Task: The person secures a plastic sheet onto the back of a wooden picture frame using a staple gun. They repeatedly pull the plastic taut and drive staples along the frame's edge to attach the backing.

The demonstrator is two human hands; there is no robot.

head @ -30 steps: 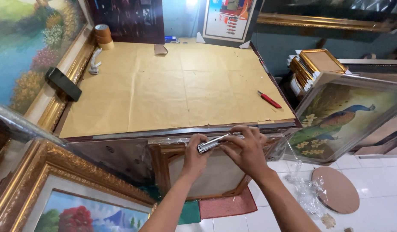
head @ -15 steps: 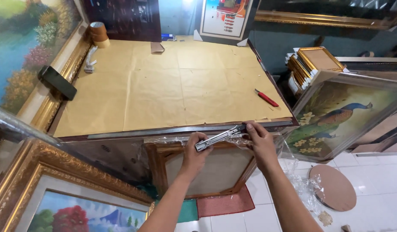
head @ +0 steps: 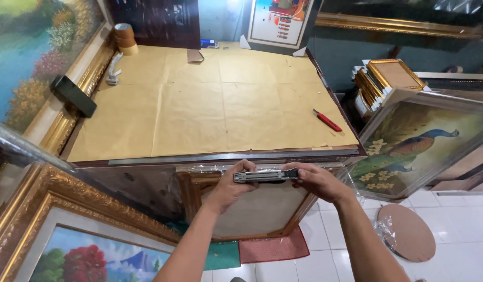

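Note:
My left hand (head: 232,185) and my right hand (head: 317,181) together hold a long silver metal stapler (head: 266,175), level, just in front of the table's near edge (head: 215,158). The left hand grips its left end, the right hand its dark right end. Below my hands a wooden picture frame (head: 199,198), partly wrapped in clear plastic, leans under the table with its pale back facing me.
Brown paper (head: 210,99) covers the tabletop. On it lie a red cutter (head: 327,120), tape rolls (head: 125,39), a black block (head: 73,96) and a small tool (head: 113,70). Framed paintings stand left (head: 69,235) and right (head: 419,149). A round board (head: 406,230) lies on the floor.
The stapler has swung from tilted to level and sits slightly lower, away from the table edge. Both hands stayed on it; the view moved a little closer.

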